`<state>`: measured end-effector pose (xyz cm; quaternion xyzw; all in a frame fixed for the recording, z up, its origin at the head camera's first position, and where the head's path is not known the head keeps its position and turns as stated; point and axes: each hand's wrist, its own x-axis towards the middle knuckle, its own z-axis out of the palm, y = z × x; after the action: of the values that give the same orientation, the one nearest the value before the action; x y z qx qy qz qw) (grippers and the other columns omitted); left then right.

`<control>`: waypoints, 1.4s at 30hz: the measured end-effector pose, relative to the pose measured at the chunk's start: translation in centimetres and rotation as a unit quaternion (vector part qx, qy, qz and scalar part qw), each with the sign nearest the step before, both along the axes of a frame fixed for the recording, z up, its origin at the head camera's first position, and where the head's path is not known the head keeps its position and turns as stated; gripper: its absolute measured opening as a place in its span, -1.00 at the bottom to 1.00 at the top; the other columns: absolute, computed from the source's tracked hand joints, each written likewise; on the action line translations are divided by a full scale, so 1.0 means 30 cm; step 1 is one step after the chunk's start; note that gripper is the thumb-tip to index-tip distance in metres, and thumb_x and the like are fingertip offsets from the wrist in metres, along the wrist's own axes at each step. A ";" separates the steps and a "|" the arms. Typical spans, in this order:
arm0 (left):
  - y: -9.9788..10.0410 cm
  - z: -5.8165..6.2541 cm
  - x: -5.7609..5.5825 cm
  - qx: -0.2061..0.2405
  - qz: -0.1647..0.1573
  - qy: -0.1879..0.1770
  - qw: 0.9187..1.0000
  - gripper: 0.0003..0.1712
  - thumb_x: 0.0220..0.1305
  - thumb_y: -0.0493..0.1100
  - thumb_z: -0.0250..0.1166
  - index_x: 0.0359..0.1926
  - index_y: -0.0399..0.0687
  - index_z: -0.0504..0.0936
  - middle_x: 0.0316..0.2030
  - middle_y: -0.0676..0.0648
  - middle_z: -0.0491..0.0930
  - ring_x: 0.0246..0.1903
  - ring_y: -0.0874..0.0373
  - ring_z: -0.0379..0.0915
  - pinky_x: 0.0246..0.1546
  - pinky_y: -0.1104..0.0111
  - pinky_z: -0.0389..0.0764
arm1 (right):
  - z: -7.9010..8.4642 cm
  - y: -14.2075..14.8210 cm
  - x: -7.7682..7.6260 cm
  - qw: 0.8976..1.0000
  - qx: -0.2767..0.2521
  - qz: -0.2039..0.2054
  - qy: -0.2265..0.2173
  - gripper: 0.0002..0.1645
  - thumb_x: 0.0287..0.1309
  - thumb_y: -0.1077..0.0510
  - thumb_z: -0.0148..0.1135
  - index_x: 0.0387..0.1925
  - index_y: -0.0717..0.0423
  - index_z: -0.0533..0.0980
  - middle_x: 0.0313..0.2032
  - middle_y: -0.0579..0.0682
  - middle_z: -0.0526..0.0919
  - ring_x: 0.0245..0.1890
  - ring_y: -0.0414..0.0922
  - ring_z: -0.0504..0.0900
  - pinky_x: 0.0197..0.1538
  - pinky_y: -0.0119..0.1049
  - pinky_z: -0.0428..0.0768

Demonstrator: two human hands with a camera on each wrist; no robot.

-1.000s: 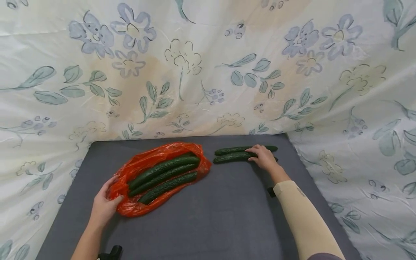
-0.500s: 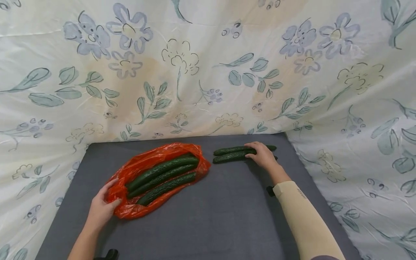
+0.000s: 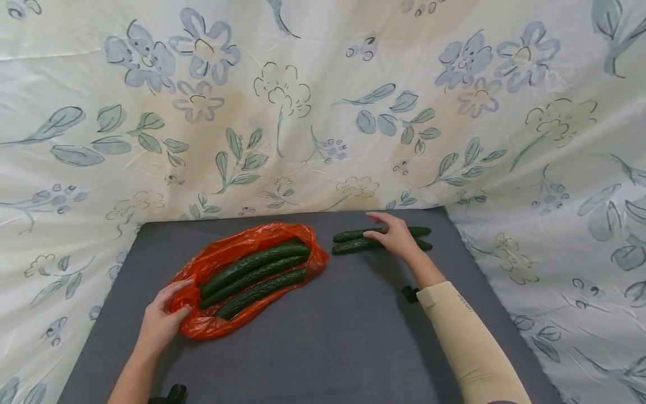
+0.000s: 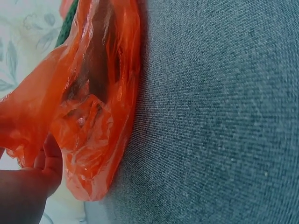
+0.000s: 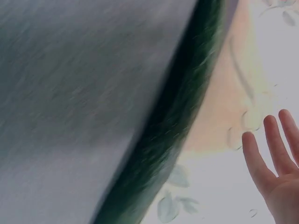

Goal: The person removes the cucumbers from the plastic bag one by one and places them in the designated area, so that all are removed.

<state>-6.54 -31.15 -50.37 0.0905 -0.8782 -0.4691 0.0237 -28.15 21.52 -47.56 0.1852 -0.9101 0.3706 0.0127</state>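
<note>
The left hand (image 3: 160,320) pinches the near-left edge of a red plastic bag (image 3: 217,258), its fingers curled behind the film, while three cucumbers (image 3: 254,278) lie side by side in the bag, exposed where the plastic is parted. The right hand (image 3: 396,238) is over two more cucumbers, one behind (image 3: 348,235) and one in front (image 3: 353,245), both resting on the grey desk to the right of the bag. Its grip is spread and holds nothing: the right wrist view shows extended fingers (image 5: 253,161) apart from the nearest cucumber; whether the hidden thumb touches either one cannot be told. Since the pair lie so close together, fingers coming down at a slant could catch both or nudge one away; being long and rounded, they would probably roll. The rear one lies near the back edge of the desk, close to the floral cloth (image 3: 282,168), so a push from the front might send it against that fabric. On the other side, the thin film could stretch, tear or slip if the left hand pulled hard against the weight inside, and a sharp lift of that edge could tip the three toward the far end, spilling one.
</note>
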 end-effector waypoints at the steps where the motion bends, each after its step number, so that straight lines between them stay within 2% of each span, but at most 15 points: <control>1: -0.001 0.001 0.000 -0.008 0.001 0.001 1.000 -0.41 0.39 -0.28 0.22 0.42 -0.05 0.40 0.46 -0.23 0.21 0.41 -0.24 0.10 0.16 0.37 0.49 | 0.007 -0.014 0.002 1.000 -0.011 0.006 0.000 -0.28 0.17 0.01 0.44 0.35 -0.07 0.46 0.29 0.04 0.55 0.26 0.08 0.52 0.14 0.07 0.59; 4: -0.002 0.003 0.001 -0.013 0.009 0.001 1.000 -0.47 0.39 -0.28 0.22 0.37 -0.09 0.46 0.44 -0.21 0.25 0.45 -0.29 0.04 0.17 0.43 0.44 | 0.031 -0.062 0.010 0.999 -0.038 0.021 0.001 -0.27 0.15 0.02 0.46 0.36 -0.07 0.45 0.30 0.03 0.54 0.26 0.05 0.52 0.14 0.04 0.61; 6: -0.003 0.003 0.003 -0.014 0.016 -0.006 1.000 -0.48 0.40 -0.26 0.22 0.36 -0.08 0.47 0.43 -0.19 0.27 0.46 -0.27 0.04 0.01 0.66 0.33 | 0.046 -0.095 0.016 0.998 -0.048 0.031 0.003 -0.27 0.15 0.01 0.46 0.36 -0.08 0.45 0.29 0.03 0.55 0.26 0.03 0.52 0.15 0.03 0.61; 7: -0.003 0.003 0.004 -0.013 0.017 -0.007 1.000 -0.48 0.40 -0.26 0.23 0.36 -0.08 0.47 0.43 -0.19 0.27 0.46 -0.27 0.04 -0.02 0.69 0.31 | 0.053 -0.112 0.019 0.998 -0.053 0.036 0.005 -0.26 0.15 0.01 0.46 0.36 -0.08 0.46 0.29 0.03 0.55 0.26 0.03 0.53 0.15 0.05 0.61; 8: -0.003 0.003 0.004 -0.008 0.017 -0.006 1.000 -0.48 0.40 -0.26 0.23 0.36 -0.09 0.47 0.43 -0.20 0.26 0.47 -0.28 0.03 0.03 0.66 0.34 | 0.061 -0.128 0.023 0.998 -0.053 0.040 0.008 -0.27 0.15 0.00 0.47 0.35 -0.08 0.46 0.28 0.03 0.55 0.25 0.02 0.53 0.15 0.05 0.61; 13: -0.003 0.003 -0.002 0.008 0.018 -0.002 1.000 -0.47 0.39 -0.26 0.23 0.36 -0.09 0.47 0.44 -0.19 0.24 0.48 -0.26 0.02 0.03 0.70 0.34 | 0.091 -0.212 0.041 0.995 -0.056 0.076 0.035 -0.27 0.13 0.01 0.47 0.34 -0.04 0.47 0.25 0.06 0.57 0.23 0.07 0.55 0.16 0.07 0.60; 16: -0.003 0.003 -0.003 0.016 0.017 0.007 1.000 -0.47 0.39 -0.26 0.24 0.36 -0.11 0.47 0.44 -0.20 0.24 0.47 -0.27 0.03 -0.11 0.83 0.24 | 0.106 -0.272 0.056 0.992 -0.064 0.101 0.047 -0.26 0.12 0.03 0.48 0.34 0.01 0.47 0.26 0.07 0.57 0.22 0.09 0.56 0.16 0.08 0.60; 25: 0.002 -0.004 -0.001 0.044 0.017 0.020 0.999 -0.47 0.42 -0.27 0.20 0.38 -0.15 0.43 0.45 -0.24 0.19 0.44 -0.27 0.03 -0.14 0.83 0.34 | 0.120 -0.486 0.103 0.985 -0.067 0.156 0.040 -0.24 0.16 -0.01 0.45 0.38 -0.05 0.44 0.32 -0.01 0.52 0.27 0.00 0.53 0.21 0.00 0.58; 29: 0.000 -0.009 -0.001 0.044 0.018 0.024 0.999 -0.46 0.41 -0.28 0.21 0.38 -0.15 0.43 0.45 -0.24 0.20 0.46 -0.29 0.01 -0.09 0.84 0.30 | 0.103 -0.589 0.120 0.983 -0.047 0.176 0.022 -0.26 0.19 -0.05 0.42 0.39 -0.09 0.43 0.35 -0.02 0.49 0.32 0.00 0.49 0.28 -0.01 0.52; 34: 0.003 -0.008 -0.003 0.036 0.022 0.029 0.999 -0.46 0.39 -0.31 0.22 0.37 -0.16 0.44 0.43 -0.22 0.25 0.50 -0.26 -0.01 -0.05 0.86 0.18 | 0.052 -0.715 0.120 0.982 0.018 0.188 -0.007 -0.21 0.20 -0.14 0.38 0.43 -0.19 0.38 0.41 -0.06 0.41 0.42 -0.01 0.37 0.36 0.02 0.43; 38: 0.007 -0.009 -0.003 0.037 0.020 0.034 0.999 -0.47 0.39 -0.32 0.22 0.36 -0.17 0.45 0.41 -0.23 0.27 0.48 -0.24 0.00 -0.04 0.86 0.20 | -0.001 -0.786 0.117 0.980 0.080 0.182 -0.014 -0.19 0.18 -0.19 0.37 0.44 -0.20 0.37 0.44 -0.05 0.38 0.45 0.01 0.31 0.40 0.05 0.37; 42: 0.008 -0.007 -0.006 0.038 0.017 0.036 0.998 -0.47 0.40 -0.31 0.21 0.37 -0.15 0.45 0.41 -0.22 0.28 0.47 -0.23 0.01 -0.05 0.85 0.25 | -0.047 -0.829 0.118 0.974 0.130 0.187 -0.002 -0.16 0.17 -0.22 0.37 0.46 -0.29 0.33 0.41 -0.08 0.42 0.40 -0.01 0.38 0.37 0.08 0.38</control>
<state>-6.72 -30.91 -50.57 0.0887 -0.8565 -0.5049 0.0599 -24.60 -3.36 -48.98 0.3515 -0.8997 0.2452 -0.0823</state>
